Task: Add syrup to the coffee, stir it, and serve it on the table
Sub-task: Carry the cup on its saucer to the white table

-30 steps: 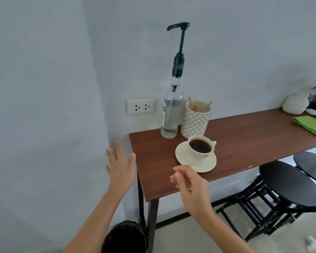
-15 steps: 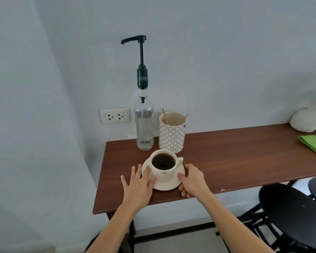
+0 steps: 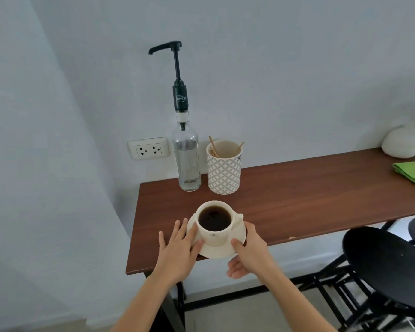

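Head view, I log: brown table (image 3: 297,188) against grey wall (image 3: 297,68), bearing pump bottle (image 3: 186,159) and patterned pot (image 3: 223,168); black stool (image 3: 381,259) at right. At its front edge, saucer (image 3: 216,251) with full cup (image 3: 213,237); left hand (image 3: 177,250) lies straight-fingered against the rim, right hand (image 3: 247,255) pinches it.

Left hand (image 3: 177,251) flat, fingers straight; right hand (image 3: 249,256) pinching.

arms: both forearms bare, no sleeves in view | left hand (image 3: 177,256): bare | right hand (image 3: 250,256): bare
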Tool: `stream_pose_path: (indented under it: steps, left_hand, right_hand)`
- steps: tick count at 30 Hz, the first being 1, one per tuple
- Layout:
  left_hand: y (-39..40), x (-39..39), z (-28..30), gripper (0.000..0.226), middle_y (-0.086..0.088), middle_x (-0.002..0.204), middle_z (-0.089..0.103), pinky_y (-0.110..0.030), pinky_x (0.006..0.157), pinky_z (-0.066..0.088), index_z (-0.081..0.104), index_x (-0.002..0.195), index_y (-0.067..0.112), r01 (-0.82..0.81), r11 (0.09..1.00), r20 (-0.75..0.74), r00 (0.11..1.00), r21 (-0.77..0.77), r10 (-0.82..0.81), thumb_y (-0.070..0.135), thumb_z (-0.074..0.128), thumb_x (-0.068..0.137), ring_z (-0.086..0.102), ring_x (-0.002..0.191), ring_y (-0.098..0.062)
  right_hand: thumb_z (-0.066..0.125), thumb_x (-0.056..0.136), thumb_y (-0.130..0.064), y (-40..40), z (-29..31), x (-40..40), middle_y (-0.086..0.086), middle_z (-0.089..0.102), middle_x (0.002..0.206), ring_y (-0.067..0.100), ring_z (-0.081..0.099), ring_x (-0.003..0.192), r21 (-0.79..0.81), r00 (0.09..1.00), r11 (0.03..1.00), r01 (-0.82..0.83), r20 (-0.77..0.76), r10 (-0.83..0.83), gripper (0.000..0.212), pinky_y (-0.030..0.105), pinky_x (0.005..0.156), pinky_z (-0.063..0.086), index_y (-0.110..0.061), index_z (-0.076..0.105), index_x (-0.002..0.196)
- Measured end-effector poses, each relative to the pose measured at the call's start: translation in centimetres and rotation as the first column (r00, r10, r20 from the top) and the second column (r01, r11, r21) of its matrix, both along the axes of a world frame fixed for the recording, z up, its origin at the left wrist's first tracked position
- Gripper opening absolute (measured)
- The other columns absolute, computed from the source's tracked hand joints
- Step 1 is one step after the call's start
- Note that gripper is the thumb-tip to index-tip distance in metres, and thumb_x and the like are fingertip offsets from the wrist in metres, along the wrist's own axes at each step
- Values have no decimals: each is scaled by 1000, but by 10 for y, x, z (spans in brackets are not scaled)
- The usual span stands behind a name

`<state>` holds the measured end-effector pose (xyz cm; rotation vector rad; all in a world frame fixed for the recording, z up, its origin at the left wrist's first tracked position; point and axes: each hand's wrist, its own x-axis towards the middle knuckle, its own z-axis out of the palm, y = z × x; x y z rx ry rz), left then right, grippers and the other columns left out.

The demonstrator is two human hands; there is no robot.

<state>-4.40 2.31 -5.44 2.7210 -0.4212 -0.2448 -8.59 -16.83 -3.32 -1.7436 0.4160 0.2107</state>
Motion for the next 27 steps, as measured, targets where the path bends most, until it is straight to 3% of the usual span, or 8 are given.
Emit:
stream_pose_path:
  steps: [5,9,14,21,24,27]
  left_hand:
    - [9,-11,0,57,3,169,-1,-55,119,-13,1,158,40,59,998,-19,998,-5,-60,51,19,104,-13,154,-18]
    - [14,-22,-1,56,4,169,0,-54,119,-14,1,157,42,92,996,-26,995,-23,-92,48,22,105,-14,154,-18]
    - [21,-38,-4,56,4,169,4,-54,119,-14,6,157,42,95,991,-18,995,-95,-97,45,27,105,-12,154,-17]
    - [30,-76,-1,60,8,166,19,-50,121,-11,15,159,30,-101,944,-14,995,-314,101,40,38,104,1,155,-16]
    - [34,-94,13,56,14,154,37,-42,124,11,28,155,24,-252,833,-25,961,-492,276,31,48,103,25,148,-11]
    - [37,-117,29,43,11,135,59,-25,105,41,47,143,29,-386,694,-127,910,-608,395,23,53,101,55,126,-13]
  right_hand:
    - [52,96,2,10,-18,-20,14,57,126,37,69,103,312,985,938,153,32,-171,48,38,63,64,-28,37,132]
    - [50,98,6,16,-22,-34,14,63,113,37,73,93,387,972,897,213,7,-234,46,45,69,63,-24,39,131]
    - [48,100,5,19,-25,-49,24,67,112,40,74,90,400,966,883,247,-27,-258,44,46,67,63,-21,40,135]
    - [50,100,5,18,-14,-63,28,69,112,39,76,82,380,989,915,139,0,-150,43,49,68,63,-20,44,134]
    - [52,99,5,18,-1,-66,27,70,112,41,76,86,375,999,926,37,23,-49,42,52,72,63,-18,45,134]
    - [51,98,6,21,13,-69,25,71,110,38,77,84,368,995,925,-95,50,83,41,49,66,64,-15,47,134]
